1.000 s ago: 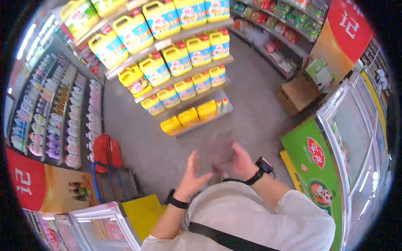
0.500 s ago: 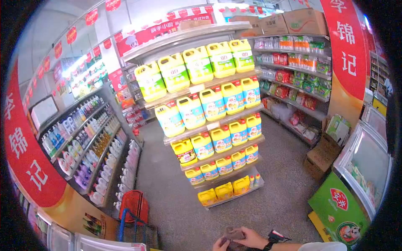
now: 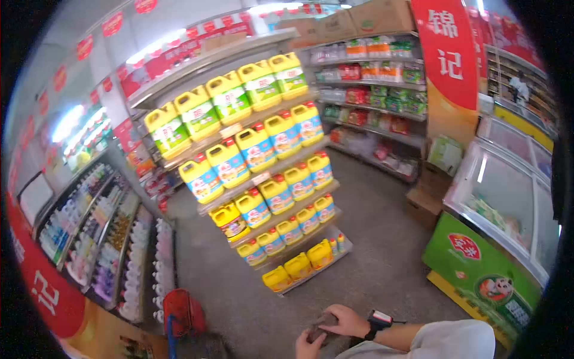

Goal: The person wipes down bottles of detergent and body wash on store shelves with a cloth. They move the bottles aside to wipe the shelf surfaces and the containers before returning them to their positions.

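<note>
Both hands low at 6 o'clock, together on a small brown cloth (image 3: pixel 321 326). My right hand (image 3: pixel 345 320) lies over it, black watch (image 3: pixel 376 320) on that wrist; my left hand (image 3: pixel 306 345) grips from below. Shelf of yellow jugs (image 3: pixel 257 179) at 12. Green freezer (image 3: pixel 484 263) at 3, red basket (image 3: pixel 182 311) at 8.

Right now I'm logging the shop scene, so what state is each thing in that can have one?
Right hand: closed over a small dark cloth.
Left hand: touching the cloth from below, mostly cut off by the frame edge.
Yellow jugs: upright, capped, rows filling the shelves.
Chest freezer: glass lid shut.
Red basket: standing on the floor.
</note>
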Available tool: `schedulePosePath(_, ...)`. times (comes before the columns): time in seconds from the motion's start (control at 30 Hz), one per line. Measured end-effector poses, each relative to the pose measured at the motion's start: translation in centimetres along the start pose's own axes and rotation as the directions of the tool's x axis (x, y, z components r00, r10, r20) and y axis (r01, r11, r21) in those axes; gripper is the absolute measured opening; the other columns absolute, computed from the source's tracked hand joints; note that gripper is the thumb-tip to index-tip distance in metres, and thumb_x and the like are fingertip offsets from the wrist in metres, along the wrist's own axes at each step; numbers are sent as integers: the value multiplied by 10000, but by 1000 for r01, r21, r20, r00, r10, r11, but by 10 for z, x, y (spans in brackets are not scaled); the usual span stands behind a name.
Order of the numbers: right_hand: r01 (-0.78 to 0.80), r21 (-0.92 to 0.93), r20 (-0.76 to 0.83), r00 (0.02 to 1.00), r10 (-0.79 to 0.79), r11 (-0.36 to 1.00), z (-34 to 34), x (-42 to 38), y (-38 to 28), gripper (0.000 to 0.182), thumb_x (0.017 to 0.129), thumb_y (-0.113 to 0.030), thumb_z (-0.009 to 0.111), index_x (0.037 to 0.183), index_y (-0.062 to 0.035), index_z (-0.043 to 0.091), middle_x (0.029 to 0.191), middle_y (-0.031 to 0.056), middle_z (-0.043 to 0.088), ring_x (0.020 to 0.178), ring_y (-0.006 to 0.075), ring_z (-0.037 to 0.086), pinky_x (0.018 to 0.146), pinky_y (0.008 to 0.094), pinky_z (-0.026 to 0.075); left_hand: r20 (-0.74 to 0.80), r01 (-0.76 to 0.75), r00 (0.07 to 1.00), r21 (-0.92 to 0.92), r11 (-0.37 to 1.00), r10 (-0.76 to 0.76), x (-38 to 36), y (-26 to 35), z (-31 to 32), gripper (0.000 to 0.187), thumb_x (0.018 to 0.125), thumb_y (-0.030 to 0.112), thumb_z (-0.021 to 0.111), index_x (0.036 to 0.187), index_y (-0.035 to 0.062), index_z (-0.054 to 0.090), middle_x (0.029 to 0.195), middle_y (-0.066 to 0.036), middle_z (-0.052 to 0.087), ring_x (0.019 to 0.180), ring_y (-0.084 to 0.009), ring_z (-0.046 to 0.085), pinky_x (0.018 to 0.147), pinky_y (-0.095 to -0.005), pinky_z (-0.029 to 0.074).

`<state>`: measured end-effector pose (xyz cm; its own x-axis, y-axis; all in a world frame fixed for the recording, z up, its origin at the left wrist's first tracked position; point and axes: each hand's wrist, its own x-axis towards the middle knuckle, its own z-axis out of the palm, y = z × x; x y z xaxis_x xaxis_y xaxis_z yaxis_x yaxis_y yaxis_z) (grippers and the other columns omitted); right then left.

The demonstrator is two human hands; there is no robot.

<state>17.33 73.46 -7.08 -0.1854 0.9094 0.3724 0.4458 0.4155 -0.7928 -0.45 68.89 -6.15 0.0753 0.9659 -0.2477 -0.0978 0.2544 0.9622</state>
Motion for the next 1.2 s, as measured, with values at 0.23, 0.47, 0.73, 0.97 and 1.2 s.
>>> schedulePosePath(0.23, -124, 75, 161, 981, 111, 989, -40, -7, 8, 579, 790, -438, 777, 1131, -10, 586, 988, 154, 645, 913, 331, 640, 769, 419, 515, 60, -234, 971, -4, 972, 233, 29, -8, 17, 228, 856, 50, 696, 1065, -12, 630, 976, -72, 668, 860, -146, 628, 763, -303, 546)
schedulePosePath(0.47, -400, 387, 89, 913, 399, 830, -75, -5, 61, 552, 810, -277, 795, 1201, -16, 505, 1167, 120, 583, 1040, 209, 581, 917, 358, 484, 150, -314, 948, 318, 894, 280, 94, -3, 63, 232, 869, 45, 673, 1084, -20, 613, 943, -61, 683, 830, -135, 637, 764, -288, 540)
schedulePosePath(0.73, -734, 672, 578, 439, 688, -96, -122, 9, 240, 396, 958, -370, 564, 1207, -65, 524, 1236, 89, 559, 1127, 210, 545, 987, 383, 434, 119, -204, 978, 377, 903, 171, 195, -12, 198, 309, 912, 125, 632, 1191, 18, 553, 1080, -124, 664, 1014, -235, 645, 864, -344, 517)
schedulePosePath(0.97, -618, 746, 371, 696, 615, 250, -199, 64, 288, 471, 897, -403, 630, 1208, -61, 542, 1163, 93, 600, 1055, 246, 587, 946, 396, 460, 733, -710, 663, 549, 440, 155, 261, -23, 351, 457, 876, 213, 639, 1296, 76, 521, 1441, -184, 400, 1293, -380, 429, 1020, -461, 434)
schedulePosePath(1.2, -470, 607, 92, 843, 531, 641, -219, 87, 355, 549, 837, -436, 696, 1209, -57, 559, 1091, 97, 641, 983, 281, 629, 905, 409, 487, 736, -773, 572, 337, 537, 362, 313, 48, 392, 500, 877, 294, 700, 1297, 65, 556, 1370, -181, 496, 1233, -342, 511, 999, -408, 459)
